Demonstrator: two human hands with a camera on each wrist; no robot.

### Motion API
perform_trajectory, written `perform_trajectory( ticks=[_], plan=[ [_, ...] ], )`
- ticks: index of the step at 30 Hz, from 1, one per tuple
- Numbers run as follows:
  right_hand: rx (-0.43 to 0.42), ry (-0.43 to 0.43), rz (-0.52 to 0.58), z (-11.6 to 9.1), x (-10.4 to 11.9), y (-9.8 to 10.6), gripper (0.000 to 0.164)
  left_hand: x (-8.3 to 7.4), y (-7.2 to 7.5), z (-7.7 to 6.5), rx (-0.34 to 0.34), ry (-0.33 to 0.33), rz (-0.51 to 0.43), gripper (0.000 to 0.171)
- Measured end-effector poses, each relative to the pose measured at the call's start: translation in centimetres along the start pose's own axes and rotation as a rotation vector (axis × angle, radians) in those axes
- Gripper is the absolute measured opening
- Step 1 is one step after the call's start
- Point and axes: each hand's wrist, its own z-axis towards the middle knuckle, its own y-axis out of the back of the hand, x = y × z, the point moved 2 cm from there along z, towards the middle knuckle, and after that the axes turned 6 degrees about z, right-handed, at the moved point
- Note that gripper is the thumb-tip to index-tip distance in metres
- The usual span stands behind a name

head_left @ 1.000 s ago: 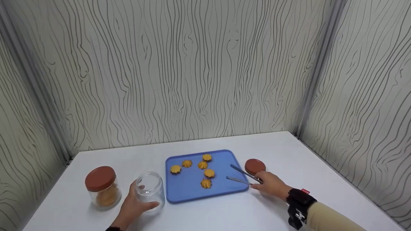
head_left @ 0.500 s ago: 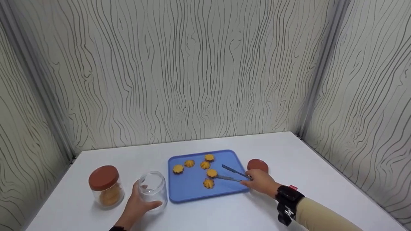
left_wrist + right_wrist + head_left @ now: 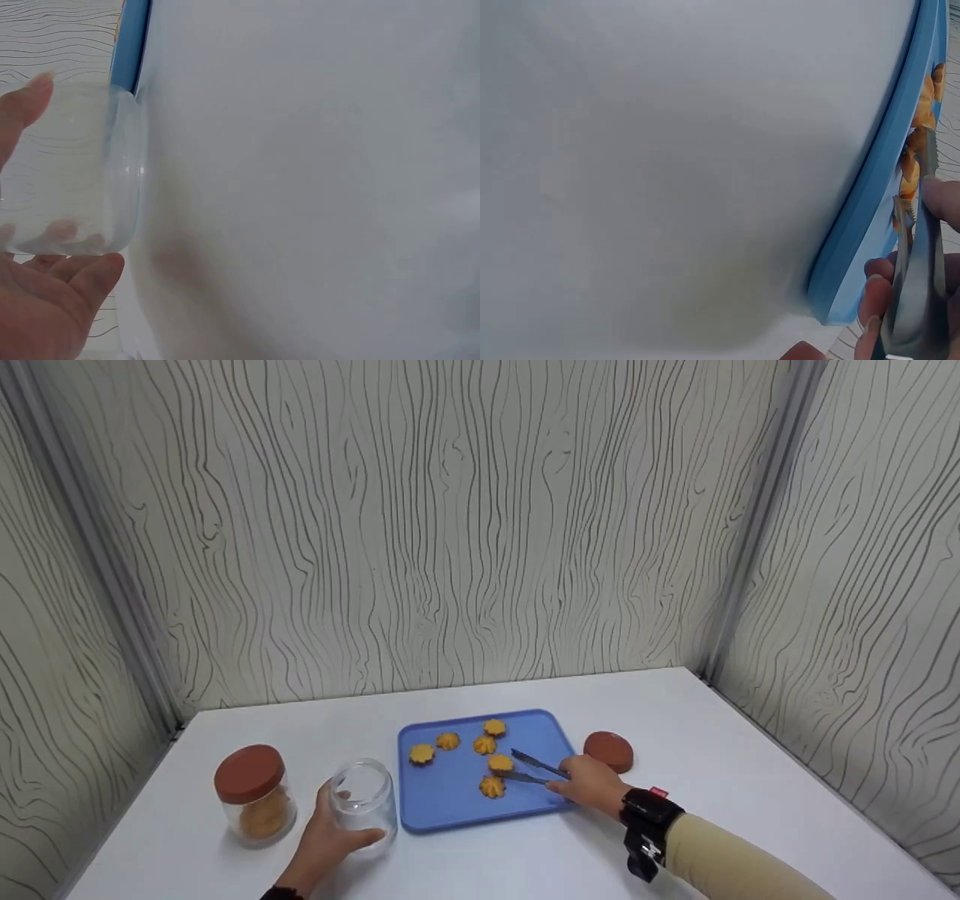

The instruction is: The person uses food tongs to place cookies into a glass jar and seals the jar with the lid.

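Observation:
My left hand (image 3: 330, 832) holds an uncovered clear jar (image 3: 367, 810) upright beside the tray's left edge, thumb on its near side. In the left wrist view, the fingers curve around the see-through jar (image 3: 75, 165). My right hand (image 3: 592, 786) grips metal tongs (image 3: 536, 778) over the right part of the blue tray (image 3: 450, 810). The tongs' arms are spread, and the nearer tip is right at a flower-shaped cookie (image 3: 500, 764). The right wrist view has the fingers and thumb around the tongs (image 3: 919, 300), with the serrated tips by the cookies (image 3: 910, 169).
Several more cookies (image 3: 421, 754) lie on the tray. At left stands a second jar (image 3: 259, 814) with cookies inside and a red-brown lid (image 3: 250, 774) on it. A loose red-brown lid (image 3: 609, 750) lies right of the tray. Patterned walls (image 3: 465, 547) border the white table (image 3: 300, 720).
My right hand has moved left with the tongs, bringing their tips farther over the tray to a cookie. The left hand keeps its hold on the jar; the whole view has shifted slightly.

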Motion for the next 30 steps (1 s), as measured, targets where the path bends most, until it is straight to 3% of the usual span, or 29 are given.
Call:
perform_trajectory(
  ticks=[7,21,30],
  plan=[
    [0.009,-0.023,-0.011,0.5,0.5,-0.4,0.026,-0.1,-0.1,0.1,0.006,0.035,0.016,0.122],
    [0.001,0.059,0.043,0.8,1.0,-1.0,0.022,-0.2,0.0,-0.1,0.003,0.022,0.009,0.12],
    [-0.047,0.201,0.049,0.8,1.0,-0.1,0.023,0.0,0.0,0.1,0.012,0.037,0.016,0.122]
  ],
)
